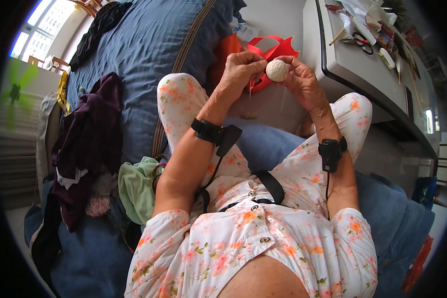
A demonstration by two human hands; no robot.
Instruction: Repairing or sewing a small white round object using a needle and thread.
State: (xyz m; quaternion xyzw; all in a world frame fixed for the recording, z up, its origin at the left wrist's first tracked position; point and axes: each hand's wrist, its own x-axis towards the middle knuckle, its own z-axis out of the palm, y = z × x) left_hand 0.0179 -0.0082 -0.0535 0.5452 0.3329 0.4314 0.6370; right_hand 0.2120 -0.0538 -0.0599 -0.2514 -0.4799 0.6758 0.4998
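Note:
A small cream-white ball (276, 71) with a rough, finely textured surface is held up in front of my knees. My right hand (305, 84) grips it from the right between thumb and fingers. On the ball's left side, my left hand (241, 69) is closed in a pinch, its fingertips close to the ball. A thin pale strand or stick (250, 89) shows below the left fingers; whether they hold it is unclear. Behind both hands, a red bag (274, 49) with looped handles stands low.
On the right, a light table (340, 59) with a dark edge carries scissors (363, 42), packets and sticks. A blue-covered bed (139, 64) lies on the left. Dark purple clothing (92, 134) and a light green cloth (136, 188) lie beside my left arm.

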